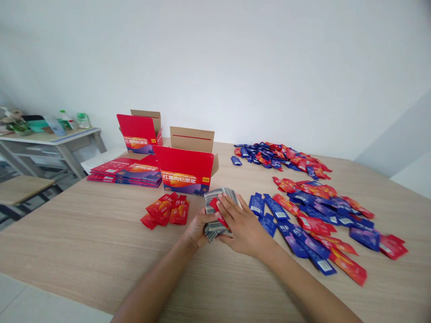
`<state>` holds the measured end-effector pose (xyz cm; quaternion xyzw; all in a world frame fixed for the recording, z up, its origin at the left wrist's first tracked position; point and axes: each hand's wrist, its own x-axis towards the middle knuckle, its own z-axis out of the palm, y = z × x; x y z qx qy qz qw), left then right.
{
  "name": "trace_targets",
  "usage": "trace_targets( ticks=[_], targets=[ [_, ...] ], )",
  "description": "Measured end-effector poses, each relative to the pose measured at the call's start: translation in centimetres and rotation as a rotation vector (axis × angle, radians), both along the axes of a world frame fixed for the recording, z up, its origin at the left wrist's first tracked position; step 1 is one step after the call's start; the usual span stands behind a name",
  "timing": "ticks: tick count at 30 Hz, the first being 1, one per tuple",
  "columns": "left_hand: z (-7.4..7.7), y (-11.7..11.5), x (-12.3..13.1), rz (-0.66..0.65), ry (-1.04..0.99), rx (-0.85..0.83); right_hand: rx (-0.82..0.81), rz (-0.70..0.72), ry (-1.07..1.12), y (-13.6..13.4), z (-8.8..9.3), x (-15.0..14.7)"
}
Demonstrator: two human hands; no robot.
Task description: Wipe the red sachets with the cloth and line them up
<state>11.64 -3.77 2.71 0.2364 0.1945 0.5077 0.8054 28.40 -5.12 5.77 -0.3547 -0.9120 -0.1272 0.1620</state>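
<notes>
Between both hands is a grey-and-black striped cloth (213,232), with a red sachet (222,220) lying against it. My left hand (198,228) grips the near left side of the cloth, its thumb over the sachet. Across the top, my right hand (243,224) presses its fingers onto the sachet and cloth, thumb low at the near edge. Fingers cover much of the sachet. Left of my hands lie several red sachets (179,211). Just behind stands an open red carton (183,169), its flaps raised.
A second open carton (139,134) stands behind a stack of flattened red cartons (126,170). Loose red and blue sachets spread over the right, with nearer blue sachets (257,205) and a farther pile (283,157). A side desk (60,139) holds bottles at far left.
</notes>
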Motion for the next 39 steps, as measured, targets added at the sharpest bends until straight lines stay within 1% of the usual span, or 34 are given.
trace_targets(
  ticks=[4, 7, 11, 13, 15, 17, 20, 22, 24, 28, 31, 34, 37, 39],
  targets=[
    [0.0, 0.4, -0.1, 0.035, 0.025, -0.005, 0.015, -0.106, -0.141, -0.4, 0.7, -0.2],
    [-0.2, 0.7, 0.0, 0.028, 0.037, -0.028, 0.026, -0.184, -0.22, -0.8, 1.3, -0.7],
    [-0.4, 0.6, 0.2, 0.02, 0.037, -0.034, 0.067, -0.271, -0.219, -1.4, 0.9, -1.2],
    [-0.3, 0.5, 0.4, 0.001, 0.043, -0.023, 0.078, -0.293, -0.202, -1.7, 0.6, -1.0],
    [-0.2, 0.2, 0.7, -0.022, 0.056, -0.01, 0.061, -0.296, -0.192, -2.0, 0.7, -0.4],
    [-0.1, -0.1, 1.0, -0.04, 0.065, -0.002, 0.021, -0.263, -0.18, -2.4, 1.5, 0.5],
    [0.3, -0.5, 1.4, -0.053, 0.064, 0.012, -0.043, -0.207, -0.164, -3.2, 3.3, 1.5],
    [0.5, -0.7, 1.4, -0.059, 0.06, 0.019, -0.065, -0.226, -0.17, -3.6, 4.3, 1.6],
    [0.6, -0.8, 1.2, -0.054, 0.058, 0.021, -0.066, -0.262, -0.178, -3.7, 4.8, 1.3],
    [0.7, -0.5, 0.6, -0.029, 0.062, 0.032, -0.06, -0.267, -0.187, -3.1, 4.7, 0.6],
    [0.8, -0.3, 0.5, 0.023, 0.046, 0.033, -0.041, -0.275, -0.191, -2.6, 3.9, 0.1],
    [0.8, 0.0, 0.5, 0.086, 0.045, 0.028, -0.034, -0.314, -0.223, -2.7, 3.1, -0.4],
    [0.5, 0.7, 0.4, 0.133, 0.059, -0.011, -0.151, -0.347, -0.265, -3.6, 2.8, -0.5],
    [0.1, 1.2, 0.2, 0.141, 0.045, -0.07, -0.289, -0.294, -0.256, -4.4, 3.7, 0.4]
  ],
)
